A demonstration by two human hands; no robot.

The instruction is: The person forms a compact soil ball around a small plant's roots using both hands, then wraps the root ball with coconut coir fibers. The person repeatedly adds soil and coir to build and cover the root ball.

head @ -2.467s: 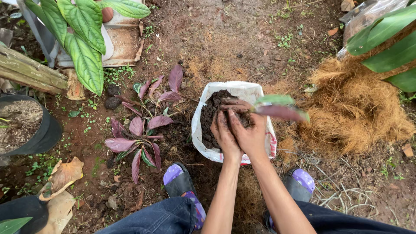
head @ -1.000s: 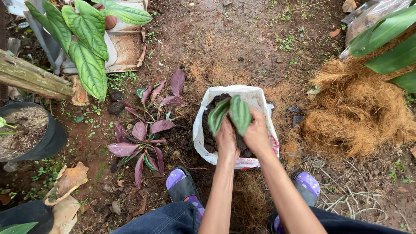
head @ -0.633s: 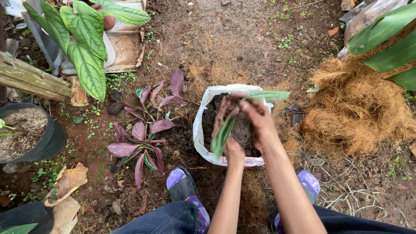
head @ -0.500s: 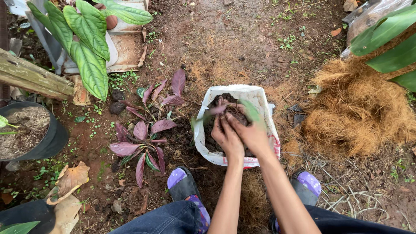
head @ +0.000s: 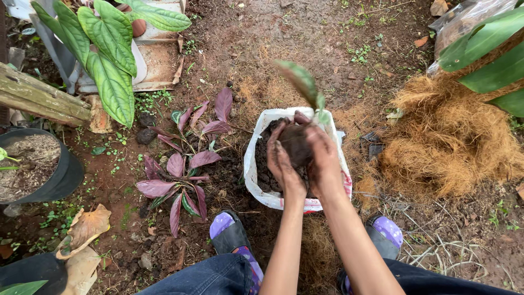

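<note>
Above white bag (head: 256, 180) — both hands (head: 303, 158), root ball (head: 296, 143)

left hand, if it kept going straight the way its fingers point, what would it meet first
The left hand already cups the soil clump at the plant's base. Beyond that, its line leads to the far rim of the white bag, though depth is hard to judge.

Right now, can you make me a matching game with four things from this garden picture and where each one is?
Things:
1. soil ball
2. white bag
3. purple-leaved plant
4. coconut fibre pile

Places:
A. on the ground at the picture's right
B. cupped between the left hand and right hand
C. growing from the ground left of the bag
D. on the ground under the hands, dark soil inside

Pairs: 1-B, 2-D, 3-C, 4-A
</note>
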